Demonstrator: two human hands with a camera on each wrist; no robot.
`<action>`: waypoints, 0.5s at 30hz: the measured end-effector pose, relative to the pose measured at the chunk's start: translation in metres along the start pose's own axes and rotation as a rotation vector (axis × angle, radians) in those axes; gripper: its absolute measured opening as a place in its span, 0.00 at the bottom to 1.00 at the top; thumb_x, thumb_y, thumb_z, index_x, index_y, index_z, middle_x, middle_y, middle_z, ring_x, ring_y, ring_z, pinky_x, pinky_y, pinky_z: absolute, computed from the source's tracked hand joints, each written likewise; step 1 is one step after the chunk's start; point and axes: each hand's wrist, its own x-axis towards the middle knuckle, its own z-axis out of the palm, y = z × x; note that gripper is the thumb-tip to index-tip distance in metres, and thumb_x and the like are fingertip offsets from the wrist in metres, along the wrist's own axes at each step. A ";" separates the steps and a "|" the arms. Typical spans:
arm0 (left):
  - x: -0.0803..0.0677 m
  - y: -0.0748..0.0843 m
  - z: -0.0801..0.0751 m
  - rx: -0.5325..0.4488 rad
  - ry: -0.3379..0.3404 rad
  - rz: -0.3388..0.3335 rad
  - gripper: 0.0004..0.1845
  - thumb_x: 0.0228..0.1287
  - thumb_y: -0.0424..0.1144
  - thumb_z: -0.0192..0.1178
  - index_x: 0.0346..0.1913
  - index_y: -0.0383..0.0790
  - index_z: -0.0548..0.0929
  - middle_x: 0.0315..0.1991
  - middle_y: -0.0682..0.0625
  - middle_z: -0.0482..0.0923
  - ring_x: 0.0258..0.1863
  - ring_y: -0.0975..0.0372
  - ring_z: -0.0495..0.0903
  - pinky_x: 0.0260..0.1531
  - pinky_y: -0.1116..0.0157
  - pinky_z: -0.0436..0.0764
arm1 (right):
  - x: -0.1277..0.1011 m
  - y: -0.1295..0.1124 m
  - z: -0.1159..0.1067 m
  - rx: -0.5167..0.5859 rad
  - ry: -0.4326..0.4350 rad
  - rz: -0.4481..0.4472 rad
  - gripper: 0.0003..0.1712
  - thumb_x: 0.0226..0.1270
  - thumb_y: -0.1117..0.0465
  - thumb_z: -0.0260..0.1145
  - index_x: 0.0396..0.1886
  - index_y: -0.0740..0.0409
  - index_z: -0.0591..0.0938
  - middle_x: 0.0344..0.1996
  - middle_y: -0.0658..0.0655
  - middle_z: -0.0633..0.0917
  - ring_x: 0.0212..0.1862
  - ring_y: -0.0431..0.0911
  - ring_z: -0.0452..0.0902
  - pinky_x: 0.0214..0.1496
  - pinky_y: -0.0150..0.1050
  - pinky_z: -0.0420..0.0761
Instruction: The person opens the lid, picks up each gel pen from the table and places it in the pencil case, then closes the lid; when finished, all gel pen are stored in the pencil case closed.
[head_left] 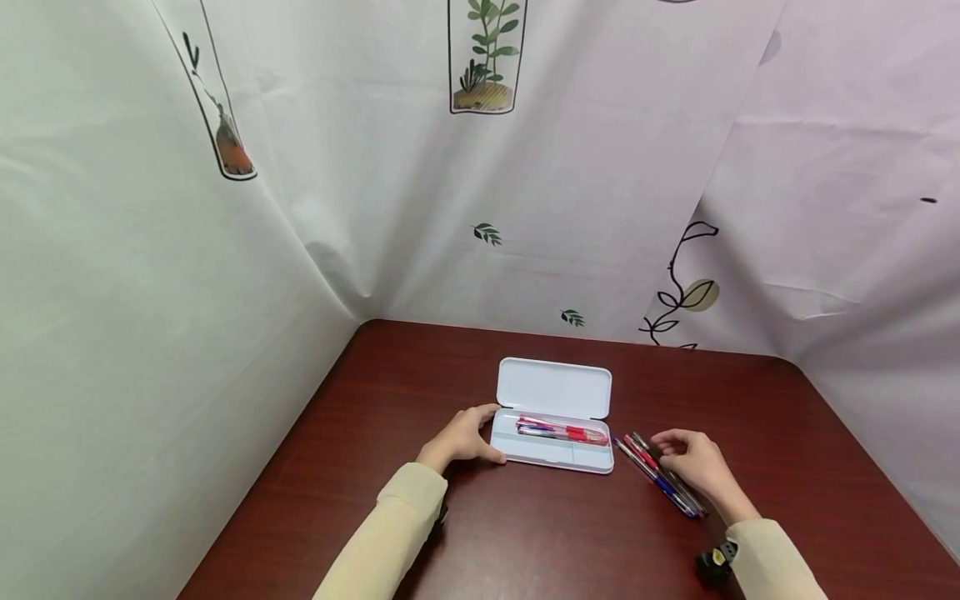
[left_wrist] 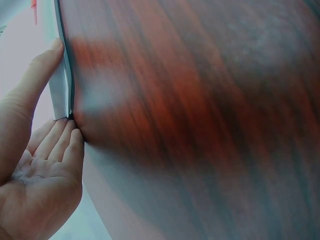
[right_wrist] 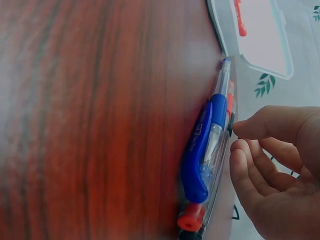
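Steadying the case [head_left: 521, 451] at its left end: left hand [head_left: 461, 437], thumb at the near corner, fingers round the far one, so the end sits between them. Case lies on the table [head_left: 555, 542], lid [head_left: 553, 388] swung up along the far side.

Right hand [head_left: 697, 461] well apart from the left, over beside the loose bunch to the right of the case. Thumb and fingers curve toward each other with a small gap showing in the right wrist view; nothing seen held. Fingertips close to the dark pen [head_left: 688, 493]; cannot tell whether they touch it.

Bunch: blue pen [head_left: 667, 485] on the near side, red pen [head_left: 638, 451] next to it, dark pen on the far side. They lie slantwise, tips pointing at the case, blue tip just beside its right edge. More may lie beneath; overlap hides the count.

Progress, as judged: packing looks partly done. Inside pens [head_left: 588, 434], mostly red with some blue, already lie lengthwise in the rear compartment; exact number unclear. Left to do, likely: the bunch to go in, then the lid to close.
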 end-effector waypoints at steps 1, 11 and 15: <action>0.000 0.000 0.000 0.002 0.002 0.001 0.50 0.40 0.38 0.81 0.69 0.30 0.67 0.66 0.37 0.71 0.66 0.49 0.72 0.65 0.54 0.71 | 0.000 0.000 0.000 0.000 -0.002 0.001 0.15 0.54 0.71 0.68 0.44 0.67 0.84 0.37 0.60 0.86 0.37 0.44 0.79 0.33 0.33 0.78; 0.000 0.000 0.000 -0.010 0.006 0.002 0.50 0.40 0.38 0.81 0.68 0.29 0.68 0.66 0.37 0.71 0.66 0.49 0.72 0.65 0.54 0.71 | -0.003 0.002 0.000 -0.042 -0.015 0.025 0.14 0.53 0.70 0.69 0.42 0.67 0.84 0.35 0.58 0.86 0.36 0.45 0.79 0.35 0.36 0.79; 0.000 0.000 0.001 -0.002 0.005 -0.001 0.50 0.39 0.38 0.82 0.68 0.30 0.68 0.66 0.37 0.72 0.66 0.50 0.72 0.65 0.54 0.71 | -0.004 0.003 0.000 -0.116 0.017 0.032 0.11 0.54 0.67 0.69 0.39 0.65 0.85 0.31 0.56 0.86 0.34 0.44 0.79 0.35 0.39 0.78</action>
